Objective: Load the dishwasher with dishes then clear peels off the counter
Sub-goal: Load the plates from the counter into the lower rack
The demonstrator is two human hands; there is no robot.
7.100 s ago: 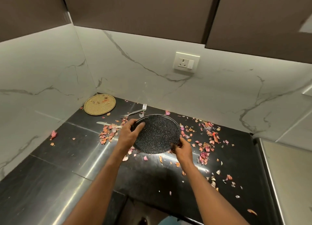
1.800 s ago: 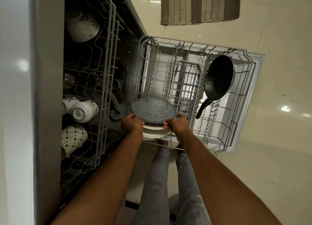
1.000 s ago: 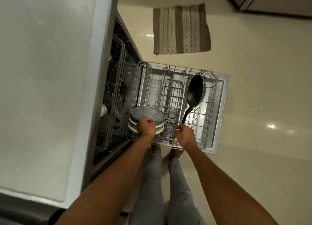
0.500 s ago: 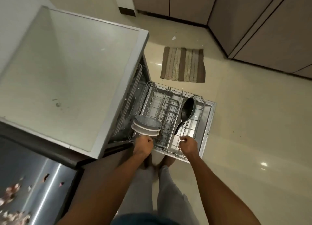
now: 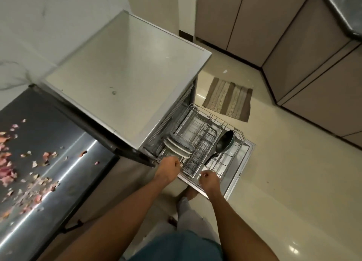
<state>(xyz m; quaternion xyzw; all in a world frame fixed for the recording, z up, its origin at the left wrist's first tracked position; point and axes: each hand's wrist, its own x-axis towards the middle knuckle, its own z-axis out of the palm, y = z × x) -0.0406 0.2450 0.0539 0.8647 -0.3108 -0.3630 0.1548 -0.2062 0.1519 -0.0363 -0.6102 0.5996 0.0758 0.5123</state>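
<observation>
The dishwasher (image 5: 127,74) stands open with its lower rack (image 5: 197,121) pulled out over the dropped door (image 5: 242,159). Several plates (image 5: 177,148) stand in the rack's left side, the dark speckled plate (image 5: 181,141) hindmost. A black frying pan (image 5: 225,142) leans in the rack's right side. My left hand (image 5: 169,168) curls its fingers at the front left rim of the rack, just below the plates. My right hand (image 5: 208,179) curls on the front rim further right, near the pan handle. Pink onion peels (image 5: 7,170) lie scattered on the dark counter (image 5: 64,135) at left.
A striped mat (image 5: 228,99) lies on the cream floor beyond the dishwasher door. Brown cabinets (image 5: 235,21) line the far wall and the right side. My legs stand close to the front of the open door.
Both hands have let go of the speckled plate, which now stands in the rack, and have drawn back to the rack's front rim. My head has risen, bringing the counter and peels into view.
</observation>
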